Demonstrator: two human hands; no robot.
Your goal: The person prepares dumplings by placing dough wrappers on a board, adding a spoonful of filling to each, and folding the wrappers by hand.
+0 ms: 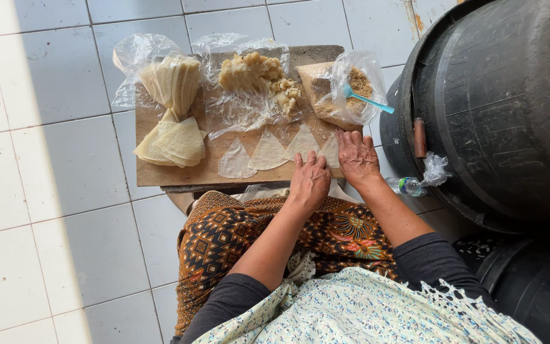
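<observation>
Head view: left hand [309,181] and right hand [356,158] lie flat, fingers extended, gripping nothing, pressing wrappers [267,151] laid in a row along the board [179,172]. Stacked wrappers [173,137], filling [249,71] and a bag [351,89] with a spoon [367,100] sit behind, within reach.

Black barrel [504,108] crowds board [160,173] right; left tiled floor [39,159] open.
</observation>
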